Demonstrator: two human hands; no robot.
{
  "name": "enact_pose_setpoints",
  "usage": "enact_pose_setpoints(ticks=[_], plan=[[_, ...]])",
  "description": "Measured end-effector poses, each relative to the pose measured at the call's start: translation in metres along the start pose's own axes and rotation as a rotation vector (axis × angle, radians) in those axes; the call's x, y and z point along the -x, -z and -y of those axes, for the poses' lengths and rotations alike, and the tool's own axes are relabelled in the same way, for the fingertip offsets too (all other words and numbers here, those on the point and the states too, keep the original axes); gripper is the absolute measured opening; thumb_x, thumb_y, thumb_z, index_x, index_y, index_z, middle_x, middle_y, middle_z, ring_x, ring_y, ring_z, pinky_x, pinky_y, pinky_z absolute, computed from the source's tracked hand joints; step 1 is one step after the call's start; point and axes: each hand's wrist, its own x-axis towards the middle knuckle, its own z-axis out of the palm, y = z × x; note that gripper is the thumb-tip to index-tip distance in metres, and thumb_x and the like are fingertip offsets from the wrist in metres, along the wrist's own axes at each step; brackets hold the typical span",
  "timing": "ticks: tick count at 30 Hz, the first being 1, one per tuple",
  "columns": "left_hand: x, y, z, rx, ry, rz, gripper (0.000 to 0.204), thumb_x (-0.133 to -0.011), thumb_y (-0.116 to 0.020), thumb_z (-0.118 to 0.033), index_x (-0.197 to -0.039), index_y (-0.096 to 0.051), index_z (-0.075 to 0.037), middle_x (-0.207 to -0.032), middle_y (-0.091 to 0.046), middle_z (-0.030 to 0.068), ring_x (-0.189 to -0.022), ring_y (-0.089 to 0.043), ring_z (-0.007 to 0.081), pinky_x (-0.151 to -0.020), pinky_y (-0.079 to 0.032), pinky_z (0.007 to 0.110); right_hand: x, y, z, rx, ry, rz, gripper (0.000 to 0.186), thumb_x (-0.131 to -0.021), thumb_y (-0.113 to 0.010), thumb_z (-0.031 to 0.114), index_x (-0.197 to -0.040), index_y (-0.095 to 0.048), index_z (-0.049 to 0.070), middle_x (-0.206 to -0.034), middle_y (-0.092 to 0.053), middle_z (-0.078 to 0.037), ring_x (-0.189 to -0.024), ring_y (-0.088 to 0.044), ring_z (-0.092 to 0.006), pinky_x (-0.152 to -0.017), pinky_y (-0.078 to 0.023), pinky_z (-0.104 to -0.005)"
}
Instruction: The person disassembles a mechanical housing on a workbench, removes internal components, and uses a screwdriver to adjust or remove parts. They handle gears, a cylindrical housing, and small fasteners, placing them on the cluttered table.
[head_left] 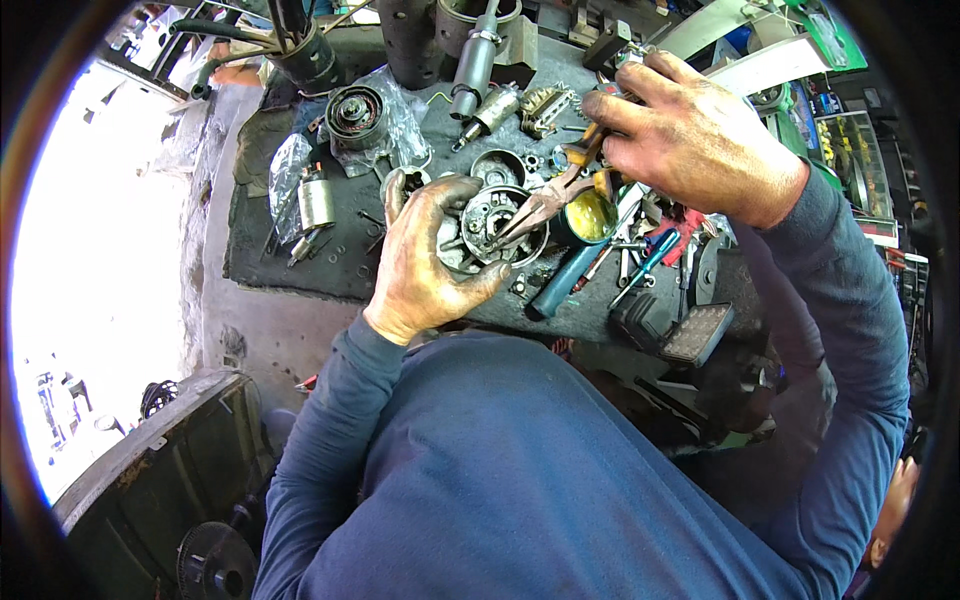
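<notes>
My left hand (425, 255) is curved round the side of a round metal housing (532, 255), which lies on the dark bench mat. Its thumb presses near the front rim, with the fingers along the far left side. Above and to the right, my right hand (690, 130) grips a pair of pliers (540, 212) by the yellow-and-black handles. The pliers' long jaws point down into the housing; whether they pinch a part inside is too small to tell. Close by stands a tub of yellow grease (590, 217).
A round motor part (356, 115) on clear plastic and a silver cylinder (316, 200) lie left. A hammer-like blue handle (565, 285), a screwdriver (648, 265) and several tools crowd the right. A grey cylinder (474, 75) stands behind. A person's head edge shows lower right.
</notes>
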Motion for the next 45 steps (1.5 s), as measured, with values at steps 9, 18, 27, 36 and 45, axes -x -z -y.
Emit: enact_pose_setpoints(ticks=[9, 18, 27, 36, 45], plan=[[-0.014, 0.035, -0.015, 0.005, -0.146, 0.017, 0.029, -0.078, -0.084, -0.009, -0.107, -0.08, -0.006, -0.089, -0.076, 0.0097, -0.083, -0.069, 0.0285, -0.083, -0.052, 0.041, 0.015, 0.026, 0.012, -0.063, -0.16, -0.024, 0.013, -0.078, -0.073, 0.017, -0.085, -0.071, 0.007, -0.128, -0.066, -0.008, -0.122, -0.061, -0.0297, -0.104, -0.052, -0.042], [-0.027, 0.04, -0.008, 0.014, -0.257, 0.175, 0.02, -0.082, -0.082, -0.01, -0.101, -0.078, -0.006, -0.087, -0.073, 0.0099, -0.08, -0.066, 0.03, -0.08, -0.05, 0.041, 0.025, 0.06, 0.038, -0.15, -0.275, 0.142, 0.023, -0.078, -0.076, 0.022, -0.1, -0.076, 0.015, -0.117, -0.063, -0.003, -0.12, -0.058, -0.0257, -0.106, -0.045, -0.0461], [0.021, 0.041, -0.03, 0.135, -0.069, 0.529, 0.019, -0.088, -0.081, -0.016, -0.103, -0.08, -0.004, -0.091, -0.077, 0.0134, -0.083, -0.074, 0.031, -0.077, -0.059, 0.04, 0.067, 0.079, 0.163, -0.349, -1.242, -0.14, 0.024, -0.095, -0.075, 0.012, -0.112, -0.069, -0.004, -0.107, -0.067, -0.017, -0.095, -0.067, -0.0354, -0.089, -0.053, -0.042], [0.088, -0.093, 0.043, 0.348, 1.005, 0.835, 0.04, -0.099, -0.073, -0.033, -0.107, -0.077, 0.006, -0.084, -0.078, 0.0109, -0.062, -0.068, 0.015, -0.058, -0.055, 0.036, 0.029, -0.067, 0.37, -1.794, -2.293, -0.481, 0.027, -0.106, -0.069, 0.023, -0.088, -0.066, 0.002, -0.073, -0.058, 0.005, -0.066, -0.046, -0.0051, -0.059, -0.039, -0.0276], [0.091, -0.096, 0.043, 0.39, 1.029, 0.769, 0.036, -0.102, -0.069, -0.026, -0.117, -0.073, 0.006, -0.094, -0.079, 0.0124, -0.068, -0.07, 0.0165, -0.066, -0.057, 0.031, 0.021, -0.159, 0.381, -1.502, -2.288, -0.619, 0.023, -0.105, -0.064, 0.021, -0.099, -0.065, 0.0, -0.076, -0.058, -0.001, -0.069, -0.053, -0.0116, -0.064, -0.044, -0.0327]])
